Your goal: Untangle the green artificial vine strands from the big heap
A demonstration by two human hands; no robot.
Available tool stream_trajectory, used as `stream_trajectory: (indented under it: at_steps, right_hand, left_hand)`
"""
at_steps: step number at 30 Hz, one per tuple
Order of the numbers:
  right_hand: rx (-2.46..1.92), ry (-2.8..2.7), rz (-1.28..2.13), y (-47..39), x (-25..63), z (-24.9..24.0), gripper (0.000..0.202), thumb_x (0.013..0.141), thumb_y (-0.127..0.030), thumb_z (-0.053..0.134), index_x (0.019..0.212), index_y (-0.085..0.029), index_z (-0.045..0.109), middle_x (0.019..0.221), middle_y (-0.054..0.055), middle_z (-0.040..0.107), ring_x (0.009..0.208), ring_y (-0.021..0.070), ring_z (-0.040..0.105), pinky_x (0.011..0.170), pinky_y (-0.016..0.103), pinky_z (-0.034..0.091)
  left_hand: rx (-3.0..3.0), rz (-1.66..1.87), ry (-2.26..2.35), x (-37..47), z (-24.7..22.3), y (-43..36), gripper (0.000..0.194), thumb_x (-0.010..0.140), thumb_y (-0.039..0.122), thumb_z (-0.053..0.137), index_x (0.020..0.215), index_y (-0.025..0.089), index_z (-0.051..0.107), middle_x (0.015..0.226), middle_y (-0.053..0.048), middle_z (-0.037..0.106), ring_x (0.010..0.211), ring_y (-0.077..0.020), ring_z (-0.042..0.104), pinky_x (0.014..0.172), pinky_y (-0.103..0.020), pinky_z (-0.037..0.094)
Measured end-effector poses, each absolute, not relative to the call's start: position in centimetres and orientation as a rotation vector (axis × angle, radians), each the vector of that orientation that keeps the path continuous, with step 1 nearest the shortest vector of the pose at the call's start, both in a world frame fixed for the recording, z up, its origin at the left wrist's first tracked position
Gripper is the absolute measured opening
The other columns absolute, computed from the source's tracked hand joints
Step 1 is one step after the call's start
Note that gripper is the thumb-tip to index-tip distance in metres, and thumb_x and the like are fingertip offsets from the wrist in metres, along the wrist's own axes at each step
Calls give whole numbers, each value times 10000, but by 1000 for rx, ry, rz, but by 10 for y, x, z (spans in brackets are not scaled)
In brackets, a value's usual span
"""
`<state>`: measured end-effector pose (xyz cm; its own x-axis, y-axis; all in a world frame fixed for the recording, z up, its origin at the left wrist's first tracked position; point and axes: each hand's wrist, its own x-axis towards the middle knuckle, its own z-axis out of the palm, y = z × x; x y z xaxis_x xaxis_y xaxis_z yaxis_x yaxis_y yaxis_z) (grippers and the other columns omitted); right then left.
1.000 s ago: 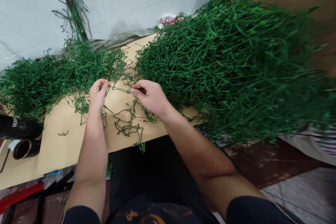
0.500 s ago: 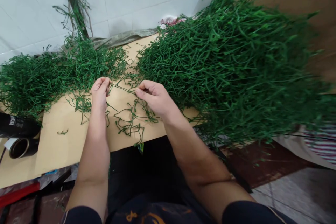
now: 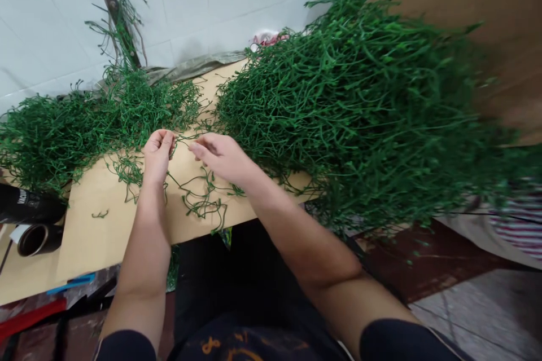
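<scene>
While the left hand (image 3: pixel 156 152) and the right hand (image 3: pixel 218 153) faced each other above the board (image 3: pixel 101 242), I found a thin green strand (image 3: pixel 183 139) in the short gap between them. Its long axis ran roughly left to right, across the line of both forearms rather than along them.

The left hand was the nearer: I recorded its thumb and forefinger pressed together, apparently clamped on the strand's left end, from which the visible length led off to the right. The right thumb and forefinger were bent toward each other just beside the strand's right part. I could not tell whether they met or gripped it, since the strand was too fine there and partly hidden by the fingers.

I noted the left pile (image 3: pixel 55 130) to the far left of the left hand, and the larger right pile (image 3: pixel 330 96) to the right of the right hand, spreading past the right forearm. Loose strands (image 3: pixel 203 203) lay tangled on the near side of the gap, touching the board, with a small separate piece (image 3: pixel 100 214) to the left of the left forearm.
</scene>
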<state>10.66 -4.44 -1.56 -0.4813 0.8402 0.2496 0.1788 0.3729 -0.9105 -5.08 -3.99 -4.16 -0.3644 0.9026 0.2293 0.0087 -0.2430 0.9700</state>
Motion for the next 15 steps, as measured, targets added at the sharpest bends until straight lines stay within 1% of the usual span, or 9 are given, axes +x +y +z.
stream_trajectory:
  at_steps: [4,8,11,15]
  right_hand:
    - [-1034,-1889,993,-29,85,-26,276,797,-396,562,685,-159,476,613,-29,465,563,70,376,553,239,276]
    - [-1002,-1797,996,-17,76,-40,294,846,-386,485,651,-178,414,582,-43,401,546,69,337,538,238,253]
    - [-939,-1694,1011,-15,75,-46,282,853,-348,475,641,-191,374,580,-51,352,548,70,322,536,231,260]
    - [-878,-1504,1161,-20,69,-47,311,893,-319,406,616,-200,329,565,-52,330,528,73,330,525,229,289]
  left_hand:
    - [1220,1619,1316,-47,-42,-38,286,680,386,705,653,170,519,530,59,448,425,-35,336,386,-154,267]
    - [1268,1602,1290,-45,-41,-36,265,697,356,704,646,171,520,500,60,417,440,-46,347,406,-162,278]
    - [1316,1617,1250,-46,-42,-36,246,718,339,689,650,171,522,497,57,420,445,-52,346,418,-167,279]
    - [1296,1595,1239,-45,-43,-36,219,756,313,650,654,175,514,490,65,398,421,-53,299,413,-175,252]
